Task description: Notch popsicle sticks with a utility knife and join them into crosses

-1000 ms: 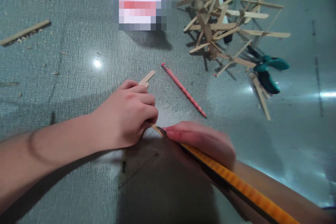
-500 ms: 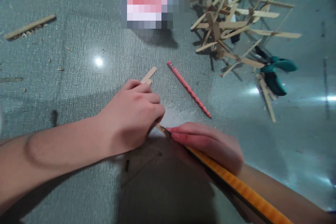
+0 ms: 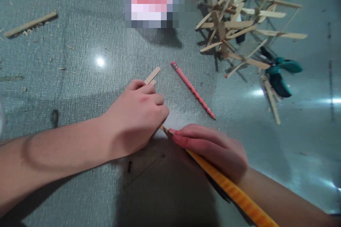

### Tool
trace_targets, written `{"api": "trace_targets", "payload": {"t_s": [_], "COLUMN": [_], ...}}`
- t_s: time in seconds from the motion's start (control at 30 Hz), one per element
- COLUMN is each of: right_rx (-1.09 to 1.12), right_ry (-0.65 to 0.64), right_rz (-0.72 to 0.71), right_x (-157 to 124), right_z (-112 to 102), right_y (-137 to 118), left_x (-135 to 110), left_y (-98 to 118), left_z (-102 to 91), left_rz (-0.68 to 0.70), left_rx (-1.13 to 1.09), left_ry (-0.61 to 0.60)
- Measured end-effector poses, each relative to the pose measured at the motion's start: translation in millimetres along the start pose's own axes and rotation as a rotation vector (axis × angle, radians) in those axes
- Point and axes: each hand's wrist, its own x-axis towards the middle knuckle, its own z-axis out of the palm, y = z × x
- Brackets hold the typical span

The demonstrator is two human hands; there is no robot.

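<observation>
Gripping two pale, flat wooden craft sticks (image 3: 152, 75) with rounded ends, the left hand (image 3: 140, 113) is curled palm-down against the grey textured tabletop (image 3: 87, 88). On the head view I read the sticks' location as under its fingers. The longer stick's long axis runs diagonally; its exposed end points away from me and to the right, beyond the knuckles.

On the thumb side, I see a narrow wooden tip (image 3: 163, 128) emerging, pointing towards me and to the right. I cannot tell whether it belongs to either stick.

The right hand (image 3: 213, 145) is narrow, its fingers closed around the front of a long, slim orange tool (image 3: 229, 188). The tool's front end meets the narrow tip between both hands; its long axis runs back beneath the right hand, towards me and to the right.

Just beyond the right hand, I locate a pink pencil (image 3: 192, 89), eraser end away from me. Farther out on that side lie teal-handled cutters (image 3: 283, 71) and an open lattice of joined pale sticks (image 3: 226, 25).
</observation>
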Motion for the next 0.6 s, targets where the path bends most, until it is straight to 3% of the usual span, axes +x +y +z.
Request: {"api": "trace_targets", "payload": {"t_s": [0.3, 0.6], "right_rx": [-0.037, -0.224], "right_ry": [0.021, -0.008], "right_rz": [-0.040, -0.254], "right_x": [-1, 2], "right_z": [2, -11], "right_y": [0, -4], "left_x": [3, -7], "left_y": [2, -1], "left_z": [-3.7, 4.3], "left_rz": [-0.017, 0.124], "left_rx": [0.043, 0.050], "left_ry": [-0.070, 0.178]}}
